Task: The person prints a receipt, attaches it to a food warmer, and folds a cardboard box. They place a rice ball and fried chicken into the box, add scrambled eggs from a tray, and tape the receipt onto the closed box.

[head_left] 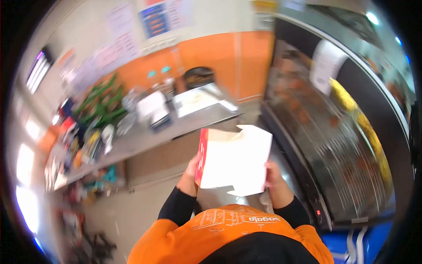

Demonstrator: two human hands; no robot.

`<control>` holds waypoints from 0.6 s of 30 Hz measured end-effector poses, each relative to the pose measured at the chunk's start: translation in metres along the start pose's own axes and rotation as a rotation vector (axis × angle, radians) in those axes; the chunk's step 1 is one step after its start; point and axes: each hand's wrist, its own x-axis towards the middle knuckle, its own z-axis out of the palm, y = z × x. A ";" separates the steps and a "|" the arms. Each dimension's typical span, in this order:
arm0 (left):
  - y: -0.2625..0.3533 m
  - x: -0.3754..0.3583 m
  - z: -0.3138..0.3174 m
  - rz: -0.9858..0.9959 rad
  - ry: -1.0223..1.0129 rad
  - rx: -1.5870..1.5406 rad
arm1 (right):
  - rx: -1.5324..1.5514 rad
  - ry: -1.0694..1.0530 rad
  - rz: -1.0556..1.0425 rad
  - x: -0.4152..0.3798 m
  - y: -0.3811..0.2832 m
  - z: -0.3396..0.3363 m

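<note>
An open, partly unfolded cardboard box (233, 160), white with a red printed side, is held up in front of my orange shirt. My left hand (191, 169) grips its red side at the left edge. On the opposite edge, my right hand (273, 174) is closed on a white flap. The fingers are partly hidden behind the cardboard. A flap sticks out at the top right and another at the bottom.
A metal counter (145, 141) holds papers, bottles, a black round container (198, 77) and green leafy items (102, 100). A tall glass-fronted cabinet (325, 127) stands close on the right. Blue crates (373, 246) lie at the lower right.
</note>
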 end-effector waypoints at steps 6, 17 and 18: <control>0.056 -0.095 -0.020 0.531 -0.043 -0.385 | 0.194 -0.012 0.371 0.136 0.095 0.061; 0.150 -0.229 -0.126 0.803 0.066 -0.503 | -0.198 -0.203 0.603 0.262 0.248 0.170; 0.157 -0.240 -0.138 0.828 0.138 -0.429 | -0.218 -0.206 0.594 0.273 0.262 0.175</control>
